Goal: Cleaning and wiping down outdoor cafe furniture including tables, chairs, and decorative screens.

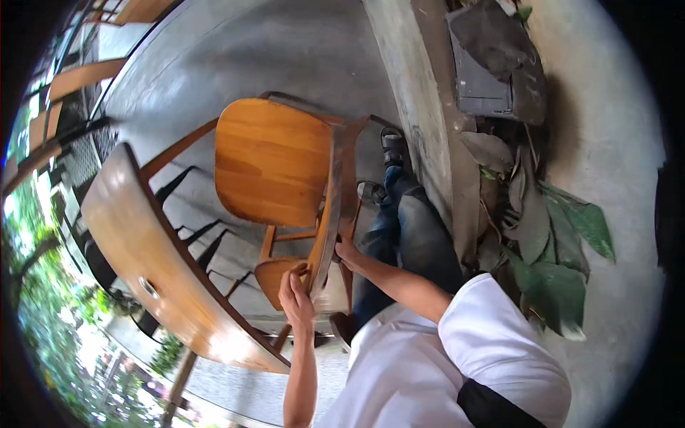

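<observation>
A wooden chair with a broad seat [273, 163] stands before me, and its curved backrest [333, 203] runs along the side nearest my legs. My left hand [297, 299] grips the lower end of this backrest, fingers bent over its edge. On the backrest's outer face, my right hand [350, 254] has its fingers curled against the wood. Something small and dark shows beneath those fingers; what it is I cannot tell.
A wooden tabletop [176, 273] with a small metal-rimmed fitting lies to the left. Another chair seat [275, 275] shows beyond my left hand. My sandalled feet [393, 147] are beside a concrete curb [423, 101]. Large leaves [556, 289] and a dark grey box-like object [492, 69] lie right.
</observation>
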`<state>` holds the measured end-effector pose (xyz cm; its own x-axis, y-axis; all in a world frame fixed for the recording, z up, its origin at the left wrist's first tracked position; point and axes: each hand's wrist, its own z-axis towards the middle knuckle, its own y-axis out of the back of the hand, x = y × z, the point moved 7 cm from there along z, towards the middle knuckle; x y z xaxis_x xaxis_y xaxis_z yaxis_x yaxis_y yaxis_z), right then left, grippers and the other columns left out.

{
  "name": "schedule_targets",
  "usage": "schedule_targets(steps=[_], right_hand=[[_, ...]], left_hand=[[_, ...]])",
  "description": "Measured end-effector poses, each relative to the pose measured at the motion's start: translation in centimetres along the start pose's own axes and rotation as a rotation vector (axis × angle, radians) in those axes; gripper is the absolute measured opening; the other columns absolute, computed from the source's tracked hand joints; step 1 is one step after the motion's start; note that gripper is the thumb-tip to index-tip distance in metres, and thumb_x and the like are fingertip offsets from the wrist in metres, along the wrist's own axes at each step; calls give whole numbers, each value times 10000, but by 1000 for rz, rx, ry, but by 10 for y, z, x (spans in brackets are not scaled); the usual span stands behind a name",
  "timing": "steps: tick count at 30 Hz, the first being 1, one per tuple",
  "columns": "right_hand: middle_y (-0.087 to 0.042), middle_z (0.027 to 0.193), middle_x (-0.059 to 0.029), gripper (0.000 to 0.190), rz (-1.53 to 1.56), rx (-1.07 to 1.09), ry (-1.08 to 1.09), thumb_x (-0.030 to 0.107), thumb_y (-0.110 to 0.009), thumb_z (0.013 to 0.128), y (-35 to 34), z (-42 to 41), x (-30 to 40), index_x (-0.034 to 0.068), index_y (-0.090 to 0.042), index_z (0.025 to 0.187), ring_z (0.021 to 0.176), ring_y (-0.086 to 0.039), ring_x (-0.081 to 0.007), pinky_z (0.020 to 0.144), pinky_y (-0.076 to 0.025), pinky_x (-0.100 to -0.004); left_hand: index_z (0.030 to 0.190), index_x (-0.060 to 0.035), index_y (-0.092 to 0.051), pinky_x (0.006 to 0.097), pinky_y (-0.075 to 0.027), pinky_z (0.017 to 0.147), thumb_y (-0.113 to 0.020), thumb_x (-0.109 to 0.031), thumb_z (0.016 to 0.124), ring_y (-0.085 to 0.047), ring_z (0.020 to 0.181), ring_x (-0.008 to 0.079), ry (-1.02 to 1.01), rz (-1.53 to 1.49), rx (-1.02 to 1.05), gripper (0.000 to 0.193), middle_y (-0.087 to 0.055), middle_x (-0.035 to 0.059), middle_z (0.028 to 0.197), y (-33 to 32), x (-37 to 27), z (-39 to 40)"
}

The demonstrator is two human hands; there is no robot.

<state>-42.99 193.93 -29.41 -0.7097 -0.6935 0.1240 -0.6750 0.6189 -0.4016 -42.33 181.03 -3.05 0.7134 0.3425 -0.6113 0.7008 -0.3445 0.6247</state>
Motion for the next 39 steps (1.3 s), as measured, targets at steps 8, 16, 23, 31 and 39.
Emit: schedule_targets(steps=[8,16,23,31,39], right_hand=[[-565,894,-66,286,280,-108,-39,269,-383,948,30,183,58,48,-565,968,810,-546,-191,703,-445,-328],[-573,927,-61,139,1215,-482,-450,83,-462,877,153,224,178,66,-523,1001,729,-565,-192,539,-484,-327],[-590,853,-66,214,378,-628,256,136,-583,795,158,139,268,46,-603,987,741,-535,-180,607,-432,-334],[-644,881,-153,238,-658,-467,485,213,-508,876,127,146,307,53,-653,975,837,-609,-222,703,-440,-341],[-615,944,-37,266,-218,-90,555,97,-411,901,92,-37,340,34,-643,1016,904,-533,-116,823,-409,-252]], left_hand=[[992,65,-566,405,-446,726,-246,-676,845,-576,818,374,-147,512,-6,820,-580,225,917,-8,-35,1],[877,64,-562,405,-430,611,-247,-719,808,-557,707,377,-176,377,19,847,-557,208,798,-45,-52,8],[818,67,-557,388,-425,589,-273,-733,796,-554,654,350,-209,383,-13,849,-548,193,741,-41,-62,13],[895,64,-603,379,-456,646,-313,-716,803,-593,723,342,-172,377,-12,838,-595,200,797,-36,-66,16],[970,9,-599,384,-461,728,-506,-596,768,-588,822,365,-151,175,119,644,-599,183,875,-43,-66,28]])
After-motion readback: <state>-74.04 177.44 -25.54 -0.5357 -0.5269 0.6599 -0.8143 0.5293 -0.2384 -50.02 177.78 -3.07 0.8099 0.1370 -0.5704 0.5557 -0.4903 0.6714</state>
